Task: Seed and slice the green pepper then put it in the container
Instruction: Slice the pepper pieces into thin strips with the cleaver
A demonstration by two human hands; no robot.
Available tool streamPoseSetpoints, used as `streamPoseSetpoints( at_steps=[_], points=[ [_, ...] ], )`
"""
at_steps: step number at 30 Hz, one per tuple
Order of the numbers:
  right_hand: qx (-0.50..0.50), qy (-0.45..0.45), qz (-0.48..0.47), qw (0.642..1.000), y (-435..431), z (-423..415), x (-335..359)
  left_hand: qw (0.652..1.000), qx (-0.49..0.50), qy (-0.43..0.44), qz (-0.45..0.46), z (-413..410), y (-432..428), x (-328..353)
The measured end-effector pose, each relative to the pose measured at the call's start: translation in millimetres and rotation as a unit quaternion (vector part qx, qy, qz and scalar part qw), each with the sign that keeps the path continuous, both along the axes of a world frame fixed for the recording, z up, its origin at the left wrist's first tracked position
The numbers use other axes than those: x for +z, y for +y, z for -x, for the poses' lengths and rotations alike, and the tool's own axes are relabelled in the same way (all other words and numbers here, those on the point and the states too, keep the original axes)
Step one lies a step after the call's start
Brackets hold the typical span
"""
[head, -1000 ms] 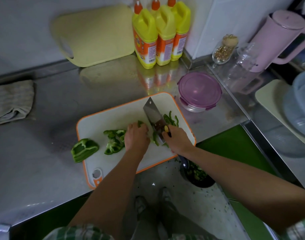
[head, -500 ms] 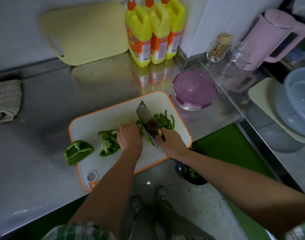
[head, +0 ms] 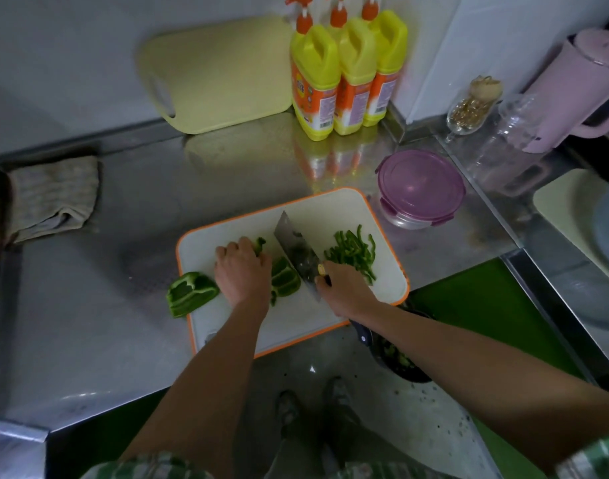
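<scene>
1. Holds down a pepper chunk (head: 285, 279) on the white, orange-rimmed cutting board (head: 325, 216) with the left hand (head: 242, 271), fingers curled over it and knuckles up, with a small green tip poking out past the fingertips.
2. Grips the cleaver (head: 293, 245) in the right hand (head: 344, 288), fingers wrapped round the handle, with the broad blade tilted, its edge down on the board just right of the chunk and its far end pointing toward the back of the board.
3. Looks glossy and dark green all over: a curved, ribbed chunk lying between the left hand and the blade, near the middle of the board.
4. To the right of the blade, apart from it, on the right part of the board: a loose heap of thin pepper strips (head: 353, 252), some straight, some bent.
5. At the board's left edge: a larger pepper piece (head: 190, 293), hollow side up, lying partly on the board and partly on the steel tabletop (head: 88, 305).
6. Just beyond the board's far right corner, on the tabletop: a round clear container (head: 420, 186) with a purple lid clipped on.
7. Along the back wall: three yellow bottles (head: 315, 81) side by side, with a pale yellow board (head: 220, 74) leaning just left of them.
8. Far left: a folded cloth (head: 52, 195). Far right: a glass jar (head: 474, 105) and a pink jug (head: 579, 91).
9. Below the tabletop's front edge, under the right forearm: a dark bowl (head: 403, 363) holding green scraps.
</scene>
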State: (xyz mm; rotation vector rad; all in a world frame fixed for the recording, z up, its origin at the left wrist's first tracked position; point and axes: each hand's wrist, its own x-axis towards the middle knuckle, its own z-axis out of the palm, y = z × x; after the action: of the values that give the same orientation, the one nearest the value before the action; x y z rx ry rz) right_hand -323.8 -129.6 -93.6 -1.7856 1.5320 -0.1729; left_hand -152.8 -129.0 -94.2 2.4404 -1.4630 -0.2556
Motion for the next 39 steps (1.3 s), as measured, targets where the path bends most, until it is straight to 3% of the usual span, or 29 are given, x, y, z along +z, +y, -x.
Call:
streamPoseSetpoints(
  at_steps=[6, 10, 13, 17, 21, 30, 35, 39],
  points=[
    [-0.032, 0.070, 0.059, 0.995, -2.3, 5.7, -10.4, 0.997, 0.031, -0.032, -0.065, -18.9, 19.6, -3.2],
    [-0.022, 0.033, 0.070, 0.997, -2.7, 3.2, -6.2, 1.000, -0.022, -0.011, 0.017, -15.0, 28.7, -3.6],
    [0.025, 0.029, 0.068, 0.997, 2.6, 1.5, -5.3, 0.997, -0.038, 0.024, -0.062, -5.2, 32.3, -1.2],
    [0.006, 0.054, 0.070, 0.996, 6.7, 4.2, -10.2, 0.985, 0.011, 0.080, -0.151, 5.6, 30.7, -6.7],
    [0.012, 0.046, 0.056, 0.997, 7.3, 7.9, -7.1, 0.963, 0.090, 0.204, -0.153, 11.4, 20.7, -25.1],
    [0.035, 0.049, 0.056, 0.997, 9.4, 19.0, 0.9, 0.923, 0.165, 0.329, -0.114, 33.2, 12.0, -31.3],
    [0.040, 0.064, 0.066, 0.995, 12.9, 21.4, 1.6, 0.918, 0.144, 0.351, -0.117, 42.5, 10.5, -28.5],
    [0.051, 0.084, 0.080, 0.992, 14.0, 20.4, 4.1, 0.940, 0.098, 0.312, -0.100, 49.8, 7.2, -28.9]
  ],
)
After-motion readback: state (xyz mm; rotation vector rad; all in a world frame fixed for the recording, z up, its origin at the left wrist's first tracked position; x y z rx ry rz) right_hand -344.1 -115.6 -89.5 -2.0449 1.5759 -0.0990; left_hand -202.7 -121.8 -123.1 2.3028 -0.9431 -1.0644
